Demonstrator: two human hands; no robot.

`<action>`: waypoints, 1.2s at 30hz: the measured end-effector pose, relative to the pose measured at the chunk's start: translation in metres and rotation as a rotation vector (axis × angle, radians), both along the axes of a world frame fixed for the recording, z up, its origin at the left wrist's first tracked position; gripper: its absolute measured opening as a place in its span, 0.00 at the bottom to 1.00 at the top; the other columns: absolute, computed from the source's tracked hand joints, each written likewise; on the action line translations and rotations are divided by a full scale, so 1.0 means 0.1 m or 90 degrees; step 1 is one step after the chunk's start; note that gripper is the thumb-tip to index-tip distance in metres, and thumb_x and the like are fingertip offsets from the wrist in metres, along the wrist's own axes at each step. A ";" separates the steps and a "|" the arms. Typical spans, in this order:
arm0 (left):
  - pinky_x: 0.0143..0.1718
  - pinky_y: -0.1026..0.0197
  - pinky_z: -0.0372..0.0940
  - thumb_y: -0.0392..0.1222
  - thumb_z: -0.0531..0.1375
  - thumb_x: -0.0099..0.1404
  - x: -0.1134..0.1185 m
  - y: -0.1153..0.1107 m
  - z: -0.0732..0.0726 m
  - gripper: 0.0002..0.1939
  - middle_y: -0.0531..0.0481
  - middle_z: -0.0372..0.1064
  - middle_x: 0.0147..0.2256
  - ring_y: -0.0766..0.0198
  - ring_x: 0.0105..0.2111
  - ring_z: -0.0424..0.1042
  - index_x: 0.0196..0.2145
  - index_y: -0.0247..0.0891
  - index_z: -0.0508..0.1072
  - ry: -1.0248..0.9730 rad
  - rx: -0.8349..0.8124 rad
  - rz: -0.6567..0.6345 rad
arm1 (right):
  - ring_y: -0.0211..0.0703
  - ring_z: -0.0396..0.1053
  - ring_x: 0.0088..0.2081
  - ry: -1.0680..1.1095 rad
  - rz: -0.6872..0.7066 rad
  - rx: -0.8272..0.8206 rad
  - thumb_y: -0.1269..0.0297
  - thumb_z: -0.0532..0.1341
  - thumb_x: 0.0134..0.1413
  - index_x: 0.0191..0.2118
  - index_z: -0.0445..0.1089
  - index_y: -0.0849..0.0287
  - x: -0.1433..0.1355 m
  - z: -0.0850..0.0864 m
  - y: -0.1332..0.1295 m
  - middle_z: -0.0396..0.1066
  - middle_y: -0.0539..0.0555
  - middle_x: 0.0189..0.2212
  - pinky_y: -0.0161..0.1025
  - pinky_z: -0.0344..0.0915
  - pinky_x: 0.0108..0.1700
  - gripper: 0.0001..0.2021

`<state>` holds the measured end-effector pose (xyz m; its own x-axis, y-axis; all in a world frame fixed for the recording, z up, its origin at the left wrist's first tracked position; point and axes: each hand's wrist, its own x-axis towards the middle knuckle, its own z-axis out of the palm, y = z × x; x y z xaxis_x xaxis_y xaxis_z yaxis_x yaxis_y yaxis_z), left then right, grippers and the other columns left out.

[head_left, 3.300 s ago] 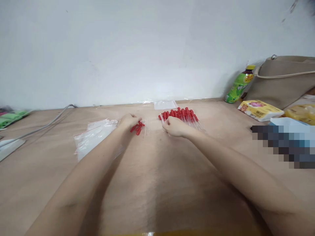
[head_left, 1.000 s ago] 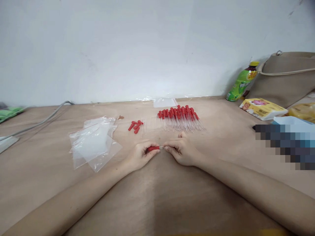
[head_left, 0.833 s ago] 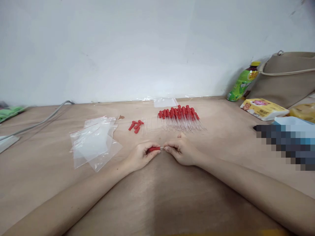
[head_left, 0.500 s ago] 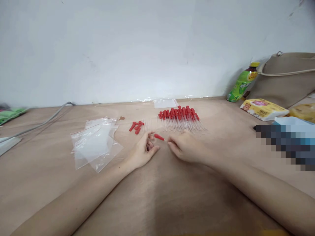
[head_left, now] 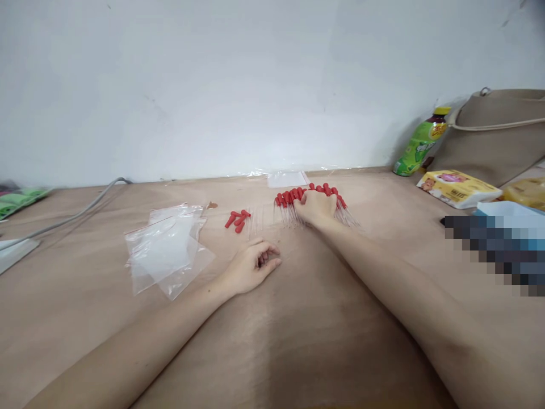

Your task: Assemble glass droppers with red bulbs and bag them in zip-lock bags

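Note:
Glass droppers with red rubber bulbs (head_left: pixel 289 197) lie side by side in a row towards the wall. My right hand (head_left: pixel 317 207) reaches over the middle of this row, its fingers curled down and closed on a dropper that the hand mostly hides. Nearer to me, my left hand (head_left: pixel 255 264) rests on the table with loosely bent fingers, thumb apart, and nothing visible in it. Beyond it lie several loose red rubber bulbs (head_left: pixel 239 220). Thin clear glass tubes (head_left: pixel 256 220) lie between those bulbs and the dropper row.
Clear zip bags (head_left: pixel 162 250) overlap on the left, with another bag (head_left: pixel 286 179) by the wall. A grey cable (head_left: pixel 91 203) runs along the far left. At the right stand a green drink bottle (head_left: pixel 419 146), a yellow tissue pack (head_left: pixel 457 187) and a beige bag (head_left: pixel 489 142).
My right hand has moved away from my left, forward onto the dropper row. The red-bulbed dropper that was between my hands is gone from there. My left hand has stayed nearly in place.

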<state>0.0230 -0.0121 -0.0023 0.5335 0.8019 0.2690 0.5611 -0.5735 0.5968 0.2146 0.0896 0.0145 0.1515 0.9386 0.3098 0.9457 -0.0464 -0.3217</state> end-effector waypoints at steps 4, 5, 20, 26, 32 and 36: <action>0.31 0.63 0.61 0.39 0.56 0.60 0.00 0.00 -0.01 0.06 0.50 0.64 0.31 0.67 0.28 0.63 0.34 0.36 0.70 -0.009 0.002 -0.002 | 0.49 0.67 0.32 -0.046 -0.002 -0.004 0.56 0.50 0.52 0.31 0.70 0.60 -0.01 -0.02 -0.02 0.72 0.58 0.27 0.49 0.48 0.42 0.16; 0.30 0.63 0.61 0.39 0.56 0.60 0.00 0.00 -0.01 0.06 0.50 0.64 0.30 0.67 0.28 0.63 0.34 0.36 0.70 -0.009 0.003 -0.002 | 0.49 0.67 0.31 -0.055 0.002 0.003 0.56 0.50 0.53 0.31 0.70 0.61 -0.02 -0.01 -0.03 0.72 0.58 0.27 0.49 0.48 0.42 0.16; 0.30 0.63 0.62 0.39 0.56 0.60 -0.01 0.00 0.00 0.06 0.50 0.63 0.30 0.67 0.27 0.64 0.34 0.36 0.71 -0.003 0.036 -0.018 | 0.48 0.70 0.36 -0.105 0.075 -0.118 0.67 0.53 0.51 0.35 0.74 0.63 -0.80 0.05 0.04 0.74 0.65 0.32 0.46 0.47 0.43 0.12; 0.36 0.61 0.62 0.37 0.52 0.64 -0.02 -0.09 0.00 0.08 0.47 0.65 0.33 0.63 0.33 0.65 0.35 0.36 0.70 0.067 0.144 -0.050 | 0.50 0.68 0.39 -0.110 0.090 -0.085 0.69 0.50 0.54 0.37 0.71 0.66 -0.73 0.10 -0.14 0.72 0.66 0.36 0.46 0.47 0.43 0.13; 0.35 0.61 0.60 0.40 0.53 0.63 -0.30 0.21 0.20 0.09 0.48 0.68 0.29 0.63 0.30 0.66 0.32 0.36 0.71 0.093 0.260 0.066 | 0.46 0.66 0.29 -0.115 0.204 0.049 0.66 0.45 0.59 0.36 0.63 0.64 -0.08 -0.04 -0.60 0.72 0.59 0.28 0.45 0.46 0.42 0.12; 0.41 0.56 0.58 0.39 0.52 0.62 -0.50 0.67 0.35 0.10 0.47 0.71 0.35 0.59 0.36 0.67 0.37 0.38 0.73 0.222 0.299 0.107 | 0.42 0.66 0.33 -0.080 0.382 0.175 0.66 0.47 0.60 0.38 0.63 0.61 0.29 -0.21 -0.78 0.72 0.55 0.32 0.42 0.46 0.44 0.09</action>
<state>-0.0269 0.0547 0.0323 0.5299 0.7206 0.4472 0.7840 -0.6173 0.0658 0.2436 0.0121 -0.0066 -0.4251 0.7333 0.5306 0.8130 0.5670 -0.1323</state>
